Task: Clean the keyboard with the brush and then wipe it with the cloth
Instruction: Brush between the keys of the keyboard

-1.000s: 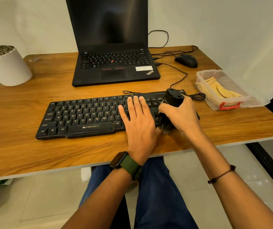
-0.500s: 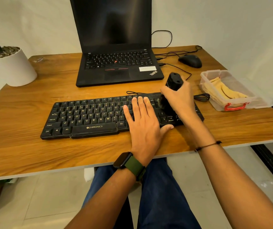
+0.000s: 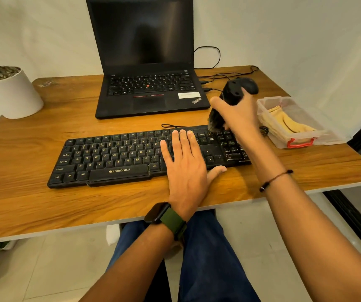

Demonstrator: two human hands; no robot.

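Note:
A black keyboard (image 3: 118, 158) lies across the wooden desk (image 3: 22, 192) in front of me. My left hand (image 3: 186, 164) rests flat on its right-middle keys, fingers spread, holding nothing. My right hand (image 3: 238, 114) grips a black brush (image 3: 229, 94) by its thick handle. The bristles (image 3: 215, 123) point down and hover at the keyboard's far right edge, near the top row. A yellow cloth (image 3: 288, 123) lies folded in a clear plastic box (image 3: 271, 136) to the right.
An open black laptop (image 3: 151, 92) stands behind the keyboard. A black mouse (image 3: 251, 86) and cables sit at the back right. A white plant pot (image 3: 7, 94) occupies the far left. The desk's front edge is close to my lap.
My right hand swept the brush from the keyboard's near right corner up and away to its far edge, lifting the bristles. My left hand stayed on the keys.

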